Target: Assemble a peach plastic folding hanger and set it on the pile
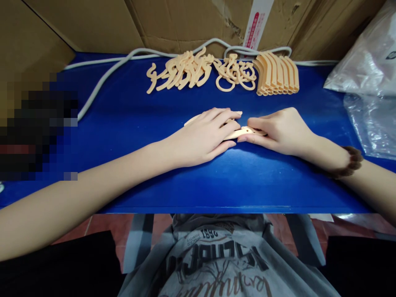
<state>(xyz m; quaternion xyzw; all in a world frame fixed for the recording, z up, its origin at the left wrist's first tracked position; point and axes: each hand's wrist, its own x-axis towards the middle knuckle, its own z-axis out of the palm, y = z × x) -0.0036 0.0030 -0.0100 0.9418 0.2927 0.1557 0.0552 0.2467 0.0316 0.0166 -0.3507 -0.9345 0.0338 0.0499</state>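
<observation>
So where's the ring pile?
The ring pile sits right of centre in the head view, toward the back of the blue table, between the wavy pieces and the stacked hollow pieces.

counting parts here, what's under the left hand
Peach material pokes from under the left hand at its far edge and towards the right hand. The rest is covered: one piece or several, I can't tell.
</observation>
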